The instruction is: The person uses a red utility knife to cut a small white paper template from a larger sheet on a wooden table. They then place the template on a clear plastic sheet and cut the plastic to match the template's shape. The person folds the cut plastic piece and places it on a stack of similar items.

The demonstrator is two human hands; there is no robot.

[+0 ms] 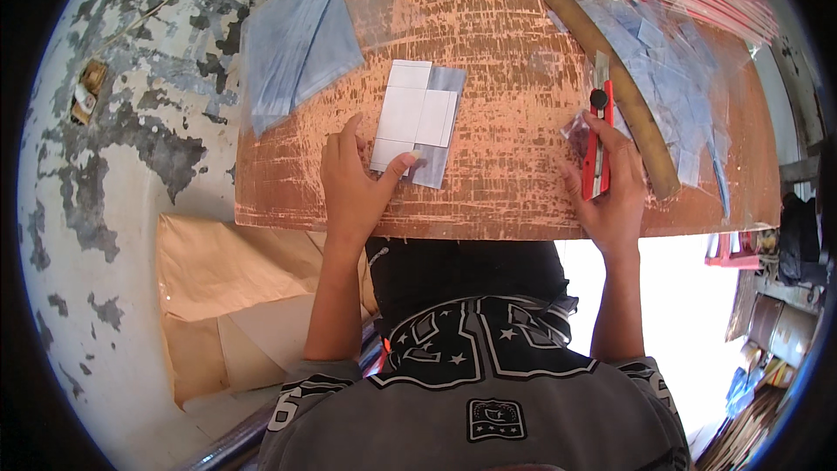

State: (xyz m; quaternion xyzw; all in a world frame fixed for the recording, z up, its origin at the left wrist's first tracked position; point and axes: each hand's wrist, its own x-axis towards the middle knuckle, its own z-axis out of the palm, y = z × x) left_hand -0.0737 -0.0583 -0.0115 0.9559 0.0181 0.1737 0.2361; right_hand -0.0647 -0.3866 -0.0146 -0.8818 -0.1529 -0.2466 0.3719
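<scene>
Between the left hand (353,187) and the right hand (610,187) the worn brown tabletop (506,122) lies bare, a wide lane running up toward the far edge. The white folded sheet (417,118) blocks the patch just beyond the left thumb. Farther left, a stack of clear plastic sheets (296,44) fills that corner. On the right, a long wooden ruler (602,70) lies slantwise, with loose plastic pieces (671,78) crowding the space behind it. The right hand grips a red utility knife (597,144), blade pointing away.
</scene>
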